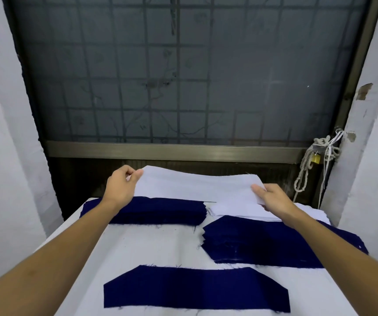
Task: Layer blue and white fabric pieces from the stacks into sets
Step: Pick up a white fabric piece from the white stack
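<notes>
A single white fabric piece [195, 185] hangs stretched in the air above the far end of the table. My left hand [120, 185] pinches its left corner and my right hand [272, 198] pinches its right end. Under it at the far left lies a stack of dark blue pieces [158, 210]. A stack of white pieces [236, 210] sits at the far right, partly hidden by my right hand. In front of that is a second blue stack [263, 242]. One lone blue piece [195, 288] lies flat near the front edge.
The table [156, 245] has a white cover. Behind it stands a dark gridded window with a metal sill [172, 150]. White walls close in on both sides. A knotted rope and brass padlock [315, 158] hang at the right of the frame.
</notes>
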{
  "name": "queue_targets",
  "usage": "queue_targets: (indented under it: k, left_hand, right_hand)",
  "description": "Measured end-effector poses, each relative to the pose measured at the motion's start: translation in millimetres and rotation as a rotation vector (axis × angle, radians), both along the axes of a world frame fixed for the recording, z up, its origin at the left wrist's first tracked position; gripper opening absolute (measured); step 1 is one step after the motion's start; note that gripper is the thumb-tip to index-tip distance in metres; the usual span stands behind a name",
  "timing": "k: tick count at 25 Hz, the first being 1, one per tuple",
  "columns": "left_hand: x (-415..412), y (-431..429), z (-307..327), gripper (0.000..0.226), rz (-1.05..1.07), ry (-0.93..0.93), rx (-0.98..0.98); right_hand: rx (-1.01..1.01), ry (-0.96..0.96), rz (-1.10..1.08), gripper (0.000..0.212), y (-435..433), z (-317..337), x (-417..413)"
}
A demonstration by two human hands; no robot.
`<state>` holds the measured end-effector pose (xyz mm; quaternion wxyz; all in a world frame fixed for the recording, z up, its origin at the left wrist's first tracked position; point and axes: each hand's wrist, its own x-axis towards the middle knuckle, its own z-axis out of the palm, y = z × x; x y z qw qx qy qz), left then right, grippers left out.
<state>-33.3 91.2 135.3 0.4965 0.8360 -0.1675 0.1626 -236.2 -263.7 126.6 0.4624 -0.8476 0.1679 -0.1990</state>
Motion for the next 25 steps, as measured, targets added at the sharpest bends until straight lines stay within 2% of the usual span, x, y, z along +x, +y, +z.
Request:
queue_targets:
  k: [3, 6, 13, 17, 22, 25]
  left_hand:
    - [-24, 8, -21, 0.022, 0.013, -0.025, 0.024]
    - [-45, 22, -61, 0.020, -0.007, -0.021, 0.044]
    - [-70, 54, -133, 0.020, -0.018, 0.196, 0.048]
    - [-81, 62, -159, 0.022, 0.006, 0.216, 0.121]
    - [-96, 65, -191, 0.026, 0.159, 0.179, 0.353]
    - [-95, 65, -197, 0.024, 0.182, 0.158, 0.407]
  right_hand:
    - [0.078, -0.016, -0.030, 0.054, 11, -22, -18]
    - [0.095, 0.031, -0.015, 0.051, 25, -47, -41]
    - [0.067, 0.066, -0.007, 0.050, 40, -117, -80]
    - [0.034, 0.089, -0.096, 0.048, 48, -149, -91]
    - [-0.082, 0.132, -0.214, 0.033, 54, -162, -95]
    - [-0.146, 0.151, -0.278, 0.020, 56, -162, -95]
